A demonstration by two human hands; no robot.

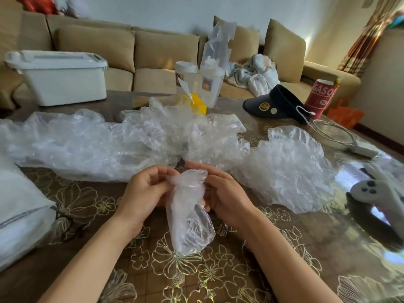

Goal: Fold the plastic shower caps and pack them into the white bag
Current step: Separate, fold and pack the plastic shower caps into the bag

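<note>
Gripping a folded cap (190,226) at its top with left hand (142,193) and right hand (227,200), fingers curled. Over the table (218,272), with the bag (19,215) at far left.

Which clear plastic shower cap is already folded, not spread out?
The narrow folded clear plastic cap gripped by left hand and right hand; the other crumpled caps lie spread across the table behind.

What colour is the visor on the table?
The visor is black. The head view, the only one, shows it.

Rolled clear shower cap (188,217) hangs upright; loose caps (98,145) lie crumpled behind.
</note>
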